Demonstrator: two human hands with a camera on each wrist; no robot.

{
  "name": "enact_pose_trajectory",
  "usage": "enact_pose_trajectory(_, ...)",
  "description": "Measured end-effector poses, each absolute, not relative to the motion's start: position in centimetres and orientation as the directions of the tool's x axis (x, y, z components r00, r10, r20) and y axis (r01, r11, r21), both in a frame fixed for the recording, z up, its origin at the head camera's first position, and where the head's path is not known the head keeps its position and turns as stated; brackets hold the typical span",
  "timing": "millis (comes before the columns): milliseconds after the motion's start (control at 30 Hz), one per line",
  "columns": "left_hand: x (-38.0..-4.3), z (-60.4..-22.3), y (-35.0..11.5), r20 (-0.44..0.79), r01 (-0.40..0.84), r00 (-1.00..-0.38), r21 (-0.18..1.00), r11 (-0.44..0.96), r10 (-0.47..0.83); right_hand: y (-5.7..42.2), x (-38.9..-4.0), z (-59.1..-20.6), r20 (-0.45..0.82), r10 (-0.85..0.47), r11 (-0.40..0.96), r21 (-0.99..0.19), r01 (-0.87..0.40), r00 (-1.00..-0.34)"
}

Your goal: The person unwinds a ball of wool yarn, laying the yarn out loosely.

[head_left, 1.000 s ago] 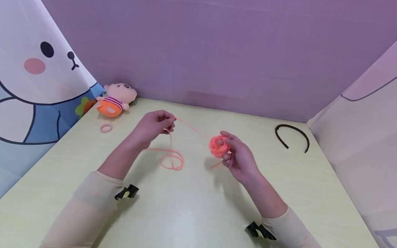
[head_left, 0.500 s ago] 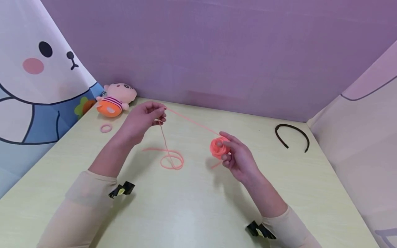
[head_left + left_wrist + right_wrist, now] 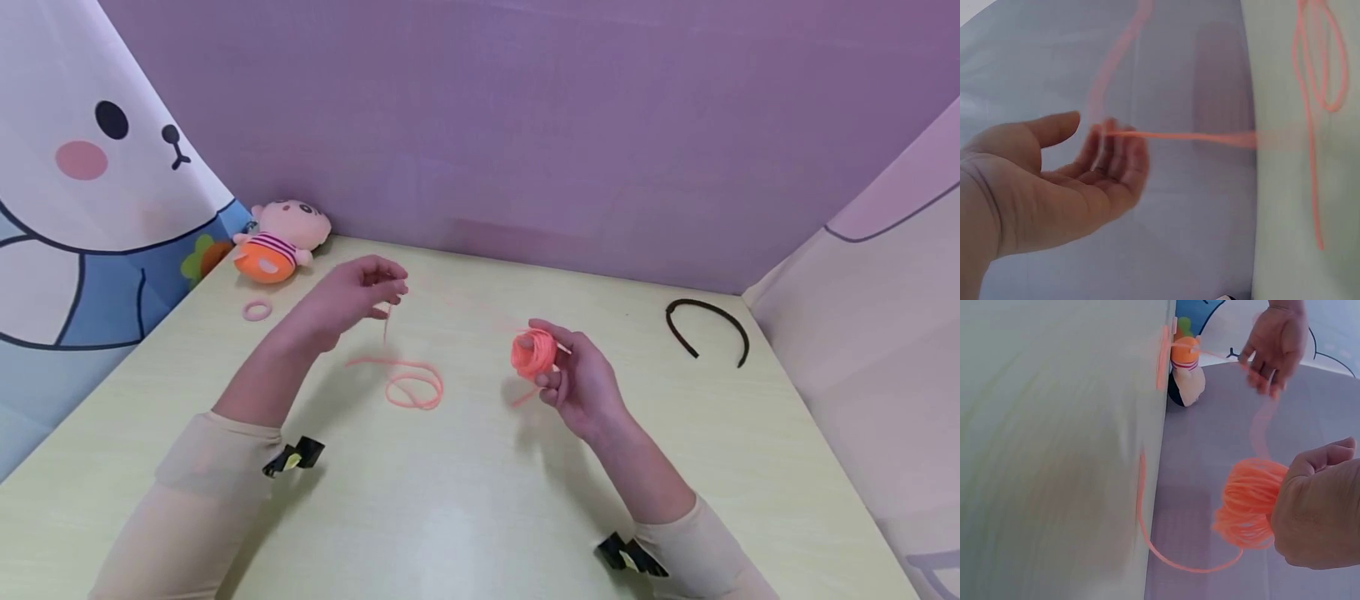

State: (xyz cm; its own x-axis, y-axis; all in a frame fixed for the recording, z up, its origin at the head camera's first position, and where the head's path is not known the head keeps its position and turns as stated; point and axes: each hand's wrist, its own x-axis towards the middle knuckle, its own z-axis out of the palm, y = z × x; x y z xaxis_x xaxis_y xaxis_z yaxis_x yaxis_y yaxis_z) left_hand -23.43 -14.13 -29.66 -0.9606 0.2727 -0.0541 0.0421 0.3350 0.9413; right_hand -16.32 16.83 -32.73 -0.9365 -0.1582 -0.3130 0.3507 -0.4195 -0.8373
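Observation:
My right hand [image 3: 585, 387] holds a small wound ball of coral yarn [image 3: 534, 354] above the table. In the right wrist view the strands of the yarn ball [image 3: 1250, 503] bulge out past my fingers, and a tail hangs from it down to the table. My left hand [image 3: 356, 300] is raised to the left of the ball. Its thumb stands apart from the loosely bent fingers in the left wrist view, and a blurred yarn strand [image 3: 1172, 135] runs across the fingertips. Below, a loose yarn loop [image 3: 415, 392] lies on the table.
A plush doll [image 3: 279, 242] in orange shorts leans at the back left, with a pink ring [image 3: 257, 310] in front of it. Toward the right lies a black headband [image 3: 705, 304]. A purple cloth wall [image 3: 525, 150] closes off the back.
My left hand moved left and away, stretching the strand, and its thumb then parted from the fingers. The strand between the hands went from taut to blurred. My right hand stayed nearly in place.

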Motion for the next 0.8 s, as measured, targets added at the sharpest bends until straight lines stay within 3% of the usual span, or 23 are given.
enact_pose_trajectory(200,-22.9,-30.6,-12.2,-0.042,0.133,-0.930,0.888,0.441,0.364,16.8,-16.0,-32.8,-0.287,-0.213,-0.432,-0.829,0.354,-0.934)
enact_pose_trajectory(633,-20.3,-32.0,-7.1,0.086,0.301,-0.850,0.889,0.345,0.520,16.2,-15.2,-32.4,-0.221,-0.367,-0.404,-0.837,0.369,-0.903)
enact_pose_trajectory(800,-19.9,-32.7,-6.3,0.079,0.304,-0.851,0.880,0.365,0.519,16.1,-15.1,-32.5,-0.201,-0.414,-0.406,-0.833,0.377,-0.888)
